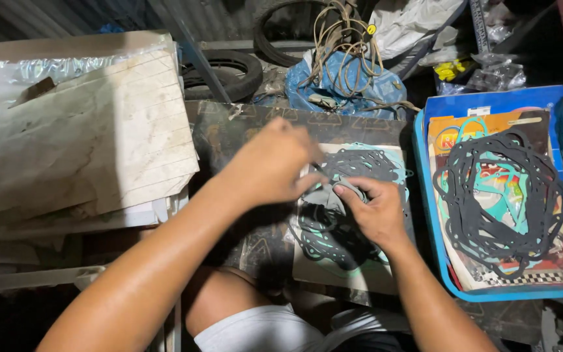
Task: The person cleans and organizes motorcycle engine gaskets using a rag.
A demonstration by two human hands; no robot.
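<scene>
Left hand is curling its fingers inward, fingertips pinching a thin dark gasket against the right hand. Right hand is pinching the same gasket between thumb and forefinger, remaining fingers folded. Both hands are working directly above a pale card carrying a pile of dark and teal gaskets. To the right of the right hand, a blue plastic tray is holding more black gaskets. To the left of the left hand, soiled cardboard sheets are lying stacked.
</scene>
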